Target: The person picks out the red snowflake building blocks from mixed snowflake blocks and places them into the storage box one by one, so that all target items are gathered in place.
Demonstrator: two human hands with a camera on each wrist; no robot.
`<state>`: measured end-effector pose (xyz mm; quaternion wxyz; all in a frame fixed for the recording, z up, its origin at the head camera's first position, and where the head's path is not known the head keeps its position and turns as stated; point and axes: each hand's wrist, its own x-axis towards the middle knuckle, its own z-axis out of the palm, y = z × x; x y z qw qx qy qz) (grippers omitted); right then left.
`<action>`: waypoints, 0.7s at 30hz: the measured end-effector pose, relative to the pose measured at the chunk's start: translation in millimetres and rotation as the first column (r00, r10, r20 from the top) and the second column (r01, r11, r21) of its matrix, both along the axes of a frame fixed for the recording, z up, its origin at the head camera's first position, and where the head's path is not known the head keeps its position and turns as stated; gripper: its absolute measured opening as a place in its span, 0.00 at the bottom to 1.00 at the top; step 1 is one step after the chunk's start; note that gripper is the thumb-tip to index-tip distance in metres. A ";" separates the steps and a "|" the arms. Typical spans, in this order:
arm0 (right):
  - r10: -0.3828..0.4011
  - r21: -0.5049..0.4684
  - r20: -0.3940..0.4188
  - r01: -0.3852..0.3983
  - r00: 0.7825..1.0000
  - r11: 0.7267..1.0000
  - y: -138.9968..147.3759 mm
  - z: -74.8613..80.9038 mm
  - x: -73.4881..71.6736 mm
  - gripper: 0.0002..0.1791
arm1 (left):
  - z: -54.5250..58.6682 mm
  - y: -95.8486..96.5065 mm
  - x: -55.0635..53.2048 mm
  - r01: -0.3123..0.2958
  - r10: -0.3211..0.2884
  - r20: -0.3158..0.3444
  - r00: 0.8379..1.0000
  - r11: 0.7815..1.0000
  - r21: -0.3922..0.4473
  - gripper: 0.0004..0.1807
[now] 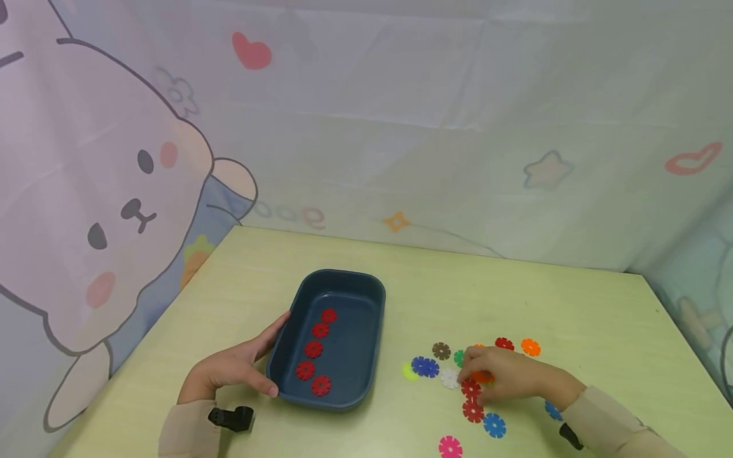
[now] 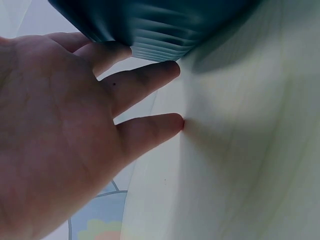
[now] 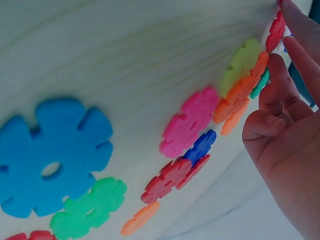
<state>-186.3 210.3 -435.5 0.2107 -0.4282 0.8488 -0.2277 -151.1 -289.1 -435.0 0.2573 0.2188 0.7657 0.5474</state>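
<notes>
A dark blue tray [image 1: 375, 356] lies on the table with several red snowflake discs [image 1: 313, 349] in an uneven line along its left half. My left hand [image 1: 237, 366] rests at the tray's left side, thumb at the near corner and fingers spread along the outer wall. In the left wrist view, those fingers look nearly straight beneath the tray's rim. My right hand [image 1: 509, 375] is over the scattered discs, thumb and fingertips pinching a red snowflake disc [image 1: 471, 388]. Another red disc [image 1: 473, 411] is just below it, and a white disc [image 1: 449, 378] lies by the fingertips.
Around the right hand lie blue [image 1: 495, 425], pink [image 1: 450, 446], orange [image 1: 530, 346], brown [image 1: 441, 351] and dark blue discs [image 1: 425, 366], some overlapping. A green disc [image 3: 90, 210] shows in the right wrist view. A printed cloth [image 1: 458, 127] hangs behind the table's far edge.
</notes>
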 end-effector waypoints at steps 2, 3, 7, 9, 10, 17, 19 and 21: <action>-0.001 -0.001 0.001 0.001 1.000 1.000 0.1 -1.3 -1.0 0.14 | -0.1 0.1 0.4 -0.003 0.003 -0.001 1.000 1.000 -0.002 0.70; -0.001 -0.003 0.001 0.001 1.000 1.000 0.3 -2.4 -1.5 0.14 | -0.2 0.1 0.5 -0.002 0.002 -0.001 1.000 1.000 -0.001 0.70; -0.006 -0.017 0.003 0.006 1.000 1.000 0.5 -5.2 -2.8 0.14 | -0.5 -0.1 0.5 -0.003 0.003 0.002 1.000 1.000 0.000 0.69; -0.015 -0.019 0.010 0.015 1.000 1.000 -0.2 -5.9 -3.4 0.14 | -0.6 -0.2 0.5 -0.005 0.005 0.003 1.000 1.000 -0.001 0.69; -0.020 -0.018 0.012 0.020 1.000 1.000 -0.7 -6.0 -3.6 0.14 | -0.6 -0.2 0.4 -0.005 0.005 0.004 1.000 1.000 -0.001 0.69; -0.051 0.003 0.017 0.051 0.999 0.999 -4.2 -5.7 -4.8 0.13 | -0.7 -0.3 0.1 -0.003 0.003 0.001 1.000 1.000 0.001 0.69; -0.061 0.006 0.020 0.061 0.998 0.998 -5.1 -5.0 -4.5 0.12 | -0.7 -0.3 0.0 0.001 -0.001 0.002 1.000 1.000 0.004 0.69; -0.072 0.013 0.021 0.072 0.997 0.997 -6.1 -4.1 -4.0 0.12 | -0.7 -0.4 -0.2 0.005 -0.005 0.003 1.000 1.000 0.007 0.69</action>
